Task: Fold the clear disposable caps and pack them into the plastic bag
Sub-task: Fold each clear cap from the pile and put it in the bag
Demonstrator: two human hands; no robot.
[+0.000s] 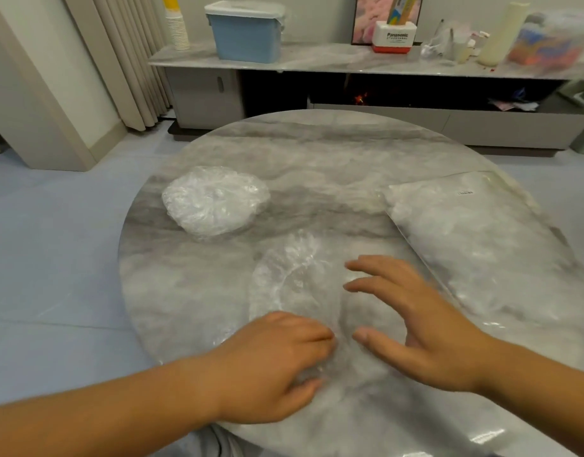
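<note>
A: Where's the cap?
B: Thin clear crinkled plastic cap [293, 275] flat on round grey marble table [191, 308]; my left hand [270, 364] fingers [317, 336] pinch its near rim, right hand [429, 328] spread open above. Looks featherlight, limp, slippery; I'd grip the gathered edge.

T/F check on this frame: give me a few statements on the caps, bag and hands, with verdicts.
1. The pile of caps sits on the table's left side. True.
2. The plastic bag lies left of the pile. False: it lies on the table's right side.
3. The right hand is a fist. False: its fingers are spread over the flat cap.
4. The left hand is at the flat cap's near edge. True.
</note>
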